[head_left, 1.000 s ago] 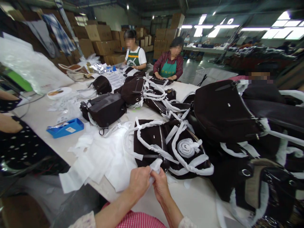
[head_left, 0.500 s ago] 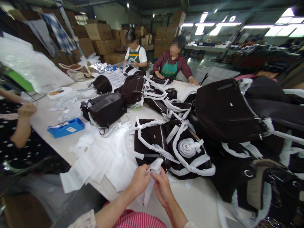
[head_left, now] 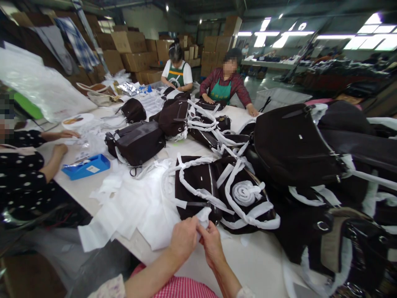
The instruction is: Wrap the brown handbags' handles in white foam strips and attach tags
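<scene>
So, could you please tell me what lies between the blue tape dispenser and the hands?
In the head view, white sheets lie between them.

Camera: one head view, worn above the near side of the table.
Facing: forward and down, over the tabletop toward the far cartons.
Close range: striped apron at the near limit, cut by the lower frame; left hand and right hand just beyond it, seen from above and from the wearer's side.
Middle range: dark bags, viewed obliquely from above.
Far range: co-workers across the table, small in view.
Breadth: wide, from dotted sleeve at left to bright windows at far right.
</scene>
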`<control>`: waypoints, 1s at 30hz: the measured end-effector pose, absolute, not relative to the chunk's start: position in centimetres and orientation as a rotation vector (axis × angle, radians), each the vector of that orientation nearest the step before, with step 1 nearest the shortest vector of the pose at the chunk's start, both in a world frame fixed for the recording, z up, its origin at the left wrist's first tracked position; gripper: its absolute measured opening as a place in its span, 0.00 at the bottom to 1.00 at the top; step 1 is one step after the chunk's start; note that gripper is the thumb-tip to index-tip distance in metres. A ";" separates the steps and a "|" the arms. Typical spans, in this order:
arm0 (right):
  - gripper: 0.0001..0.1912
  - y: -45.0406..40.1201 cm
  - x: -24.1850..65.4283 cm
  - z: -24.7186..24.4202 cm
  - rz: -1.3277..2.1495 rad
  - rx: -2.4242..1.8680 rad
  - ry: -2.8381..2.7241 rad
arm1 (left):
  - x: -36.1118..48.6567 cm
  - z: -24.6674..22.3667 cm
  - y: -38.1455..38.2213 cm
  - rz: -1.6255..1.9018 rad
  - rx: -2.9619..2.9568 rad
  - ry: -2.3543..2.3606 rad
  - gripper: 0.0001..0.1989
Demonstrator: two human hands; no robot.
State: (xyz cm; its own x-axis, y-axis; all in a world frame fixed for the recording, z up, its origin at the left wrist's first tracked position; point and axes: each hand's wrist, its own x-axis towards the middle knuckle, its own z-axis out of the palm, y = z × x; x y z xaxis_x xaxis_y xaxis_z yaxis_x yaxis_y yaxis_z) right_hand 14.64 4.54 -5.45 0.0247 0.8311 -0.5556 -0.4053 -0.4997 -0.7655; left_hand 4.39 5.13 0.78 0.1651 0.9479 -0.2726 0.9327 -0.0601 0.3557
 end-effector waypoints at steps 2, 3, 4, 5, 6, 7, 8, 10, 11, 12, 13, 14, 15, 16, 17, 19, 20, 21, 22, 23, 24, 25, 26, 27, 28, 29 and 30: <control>0.18 4.5 14.7 -5.4 1.635 -1.359 -0.465 | 4.7 1.1 4.8 -0.080 2.163 1.736 0.10; 0.18 4.5 14.7 -5.3 1.638 -1.360 -0.458 | 4.7 1.2 4.7 -0.109 2.224 1.716 0.10; 0.19 4.5 14.8 -5.1 1.650 -1.355 -0.451 | 4.6 1.3 4.5 -0.112 2.282 1.689 0.09; 0.19 4.4 14.9 -4.8 1.668 -1.346 -0.444 | 4.4 1.3 4.4 -0.092 2.342 1.650 0.07; 0.20 4.4 15.0 -4.6 1.688 -1.335 -0.439 | 4.2 1.2 4.3 -0.062 2.404 1.598 0.06; 0.21 4.4 15.1 -4.4 1.707 -1.324 -0.433 | 3.9 1.1 4.2 -0.031 2.463 1.538 0.05; 0.21 4.4 15.1 -4.2 1.726 -1.315 -0.427 | 3.5 1.0 4.1 -0.011 2.514 1.478 0.05; 0.20 4.4 15.2 -3.9 1.755 -1.306 -0.416 | 3.1 1.0 4.0 -0.015 2.586 1.375 0.04; 0.20 4.4 15.1 -3.9 1.766 -1.307 -0.410 | 2.9 1.0 4.0 -0.033 2.610 1.341 0.04; 0.20 4.4 15.1 -3.8 1.774 -1.309 -0.405 | 2.9 1.1 3.9 -0.058 2.629 1.316 0.04; 0.19 4.5 15.1 -3.7 1.783 -1.312 -0.402 | 3.0 1.2 3.8 -0.086 2.648 1.296 0.05; 0.19 4.5 15.1 -3.6 1.791 -1.314 -0.400 | 3.1 1.4 3.7 -0.114 2.667 1.283 0.06; 0.18 4.6 15.1 -3.4 1.799 -1.315 -0.401 | 3.3 1.6 3.5 -0.140 2.686 1.280 0.07; 0.17 4.6 15.2 -3.2 1.810 -1.306 -0.406 | 3.4 1.7 3.4 -0.164 2.703 1.291 0.08; 0.17 4.7 15.2 -2.9 1.828 -1.282 -0.411 | 3.5 1.8 3.2 -0.182 2.718 1.310 0.09; 0.15 4.7 15.4 -2.3 1.867 -1.194 -0.402 | 3.6 1.7 3.0 -0.205 2.749 1.337 0.10; 0.15 4.7 15.4 -1.9 1.885 -1.144 -0.389 | 3.6 1.6 2.9 -0.214 2.762 1.337 0.09; 0.15 4.7 15.5 -1.7 1.902 -1.109 -0.379 | 3.6 1.5 2.9 -0.222 2.777 1.327 0.09; 0.16 4.7 15.4 -1.5 1.906 -1.110 -0.378 | 3.6 1.4 2.8 -0.223 2.791 1.312 0.10; 0.18 4.7 15.3 -1.5 1.888 -1.159 -0.388 | 3.6 1.3 2.8 -0.218 2.805 1.297 0.10; 0.19 4.8 15.2 -1.6 1.851 -1.245 -0.413 | 3.6 1.2 2.8 -0.208 2.820 1.284 0.10; 0.20 4.9 15.1 -1.8 1.797 -1.348 -0.454 | 3.6 1.1 2.8 -0.196 2.834 1.273 0.11; 0.21 4.9 14.9 -2.1 1.733 -1.444 -0.499 | 3.6 1.1 2.9 -0.189 2.847 1.260 0.12; 0.22 5.0 14.9 -2.5 1.672 -1.511 -0.541 | 3.6 1.2 2.9 -0.194 2.854 1.242 0.12; 0.23 5.1 14.9 -2.9 1.629 -1.547 -0.577 | 3.6 1.2 3.0 -0.209 2.853 1.220 0.13; 0.23 5.1 14.9 -3.3 1.606 -1.554 -0.607 | 3.5 1.3 3.1 -0.227 2.845 1.199 0.13; 0.23 5.2 15.0 -3.6 1.598 -1.545 -0.627 | 3.4 1.3 3.1 -0.236 2.832 1.183 0.14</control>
State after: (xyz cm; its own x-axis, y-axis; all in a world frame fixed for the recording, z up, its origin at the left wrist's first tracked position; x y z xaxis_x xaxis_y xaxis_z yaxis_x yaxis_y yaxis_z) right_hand 15.04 5.15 -3.57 0.0755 0.8153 -0.5740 -0.2075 -0.5502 -0.8088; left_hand 3.39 3.13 1.34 0.6930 0.7017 -0.1654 0.7114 -0.7028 -0.0005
